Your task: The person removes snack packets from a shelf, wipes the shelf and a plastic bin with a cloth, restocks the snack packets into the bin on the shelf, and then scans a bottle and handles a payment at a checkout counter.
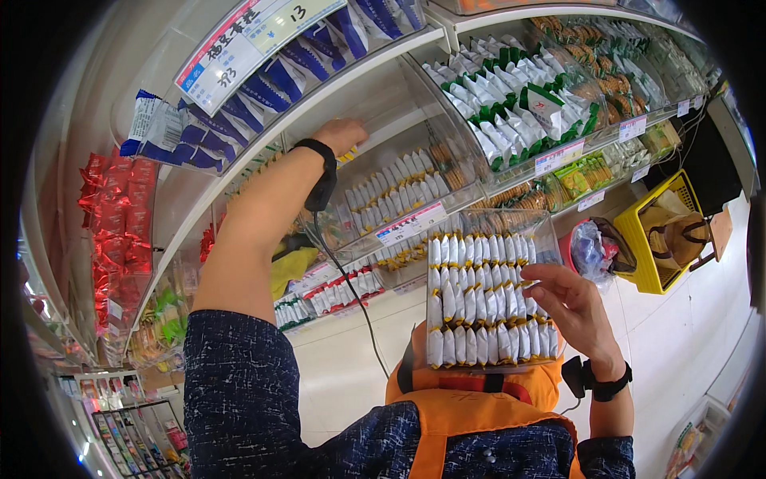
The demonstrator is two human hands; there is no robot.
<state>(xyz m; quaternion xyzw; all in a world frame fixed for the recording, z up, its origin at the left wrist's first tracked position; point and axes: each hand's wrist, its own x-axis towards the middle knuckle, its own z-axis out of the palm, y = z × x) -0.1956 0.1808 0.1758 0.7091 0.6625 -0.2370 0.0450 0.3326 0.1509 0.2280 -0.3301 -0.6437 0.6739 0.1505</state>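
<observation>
In front of my orange apron, a clear plastic tray [556,239] lies across my lap, filled with rows of white snack packets with yellow ends [473,299]. My right hand [571,305] is at the tray's right side, thumb and forefinger around the end of a packet [532,284]. My left hand [344,139] reaches into a shelf bin, its fingertips partly hidden; a bit of yellow-and-white wrapper [347,157] shows under the palm. Below that hand, matching packets stand in rows in the clear bin [392,185], behind a price tag [413,224].
White-and-green packets [514,96] fill the bin to the right. Blue packets [269,84] and a large price card [239,51] are overhead, red packets [122,209] at the left. A yellow basket [658,233] stands on the floor. A black cable [359,287] hangs from my left wrist.
</observation>
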